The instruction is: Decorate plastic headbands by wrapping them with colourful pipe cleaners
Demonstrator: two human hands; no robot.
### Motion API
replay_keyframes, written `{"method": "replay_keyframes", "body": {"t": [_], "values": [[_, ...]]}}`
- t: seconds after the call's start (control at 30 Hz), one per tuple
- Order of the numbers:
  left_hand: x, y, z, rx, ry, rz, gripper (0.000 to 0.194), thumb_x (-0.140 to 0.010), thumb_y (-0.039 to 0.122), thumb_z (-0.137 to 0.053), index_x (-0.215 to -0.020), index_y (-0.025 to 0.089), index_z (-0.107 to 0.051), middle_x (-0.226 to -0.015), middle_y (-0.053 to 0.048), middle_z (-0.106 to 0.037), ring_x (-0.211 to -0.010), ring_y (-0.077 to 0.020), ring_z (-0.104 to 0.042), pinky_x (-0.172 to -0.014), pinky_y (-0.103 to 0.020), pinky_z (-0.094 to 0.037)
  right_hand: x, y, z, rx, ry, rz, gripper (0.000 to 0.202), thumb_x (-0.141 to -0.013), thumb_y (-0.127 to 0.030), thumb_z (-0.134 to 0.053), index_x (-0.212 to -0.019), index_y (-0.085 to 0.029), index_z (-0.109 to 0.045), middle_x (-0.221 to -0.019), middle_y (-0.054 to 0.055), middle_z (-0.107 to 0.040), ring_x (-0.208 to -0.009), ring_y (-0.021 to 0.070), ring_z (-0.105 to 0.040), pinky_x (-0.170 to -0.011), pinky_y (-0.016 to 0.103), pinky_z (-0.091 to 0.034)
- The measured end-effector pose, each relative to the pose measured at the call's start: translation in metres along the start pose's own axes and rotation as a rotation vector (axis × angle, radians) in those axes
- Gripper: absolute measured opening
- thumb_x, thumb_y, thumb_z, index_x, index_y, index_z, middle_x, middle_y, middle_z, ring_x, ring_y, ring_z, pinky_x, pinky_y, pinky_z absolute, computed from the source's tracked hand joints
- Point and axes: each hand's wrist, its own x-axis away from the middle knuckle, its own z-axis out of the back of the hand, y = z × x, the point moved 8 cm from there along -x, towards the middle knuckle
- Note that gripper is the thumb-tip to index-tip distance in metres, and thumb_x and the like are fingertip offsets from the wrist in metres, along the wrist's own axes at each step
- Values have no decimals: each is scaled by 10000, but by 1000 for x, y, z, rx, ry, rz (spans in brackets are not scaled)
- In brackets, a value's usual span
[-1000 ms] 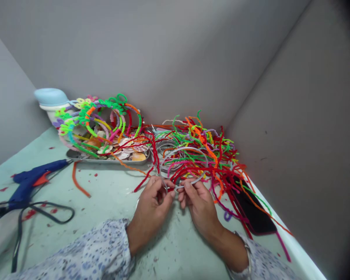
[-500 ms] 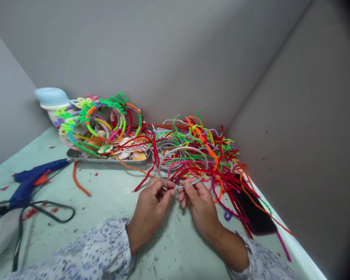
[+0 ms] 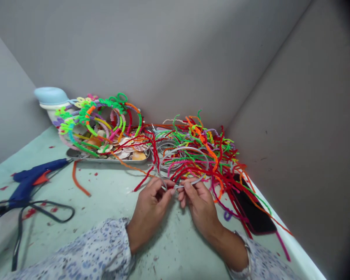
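Note:
A thin grey headband (image 3: 206, 158), bent nearly into a full ring, stands above the table between my hands. My left hand (image 3: 151, 208) pinches one end of it between thumb and fingers; a bit of red shows at those fingertips. My right hand (image 3: 200, 208) pinches the other end, its thumb on top. The two ends lie close together, but the fingers hide whether they touch. Just behind my hands are red pipe cleaners (image 3: 192, 169), part of a tangled heap of many colours, and a coil of more grey bands (image 3: 167, 147).
A metal tray (image 3: 122, 161) holds shells and several pipe-cleaner-wrapped headbands (image 3: 90, 112). Left are a blue glue gun (image 3: 29, 181) with a black cord (image 3: 70, 217) and a blue-lidded bottle (image 3: 53, 97). A dark phone (image 3: 258, 217) lies right, under pipe cleaners. Grey walls enclose the table.

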Motion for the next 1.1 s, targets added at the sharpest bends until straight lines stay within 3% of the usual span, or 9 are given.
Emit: {"method": "replay_keyframes", "body": {"t": [0.37,0.7,1.1], "values": [[-1,-3,-3,81,-40,43,115,-854,243,-525,-904,182,-608,-857,-47,-639,-812,-182,-590,-745,-315,-456,3,-1,-1,37,26,-22,204,-869,-383,-556,-862,-181,-535,-619,-30,-594,-504,90,-518,-499,212,-420],[0,-6,-1,43,-19,75,169,-836,295,-549,-924,185,-643,-831,-40,-648,-711,-167,-587,-603,-274,-442,1,-3,-1,39,24,-13,200,-874,-379,-550,-844,-181,-544,-630,-29,-597,-494,86,-521,-487,209,-418],[-1,-5,-6,112,-70,92,128,-864,266,-507,-888,181,-600,-833,-36,-635,-734,-161,-573,-655,-279,-442,4,-3,-1,85,6,23,192,-883,-380,-536,-860,-189,-544,-625,-32,-578,-512,98,-518,-507,221,-425]]}}
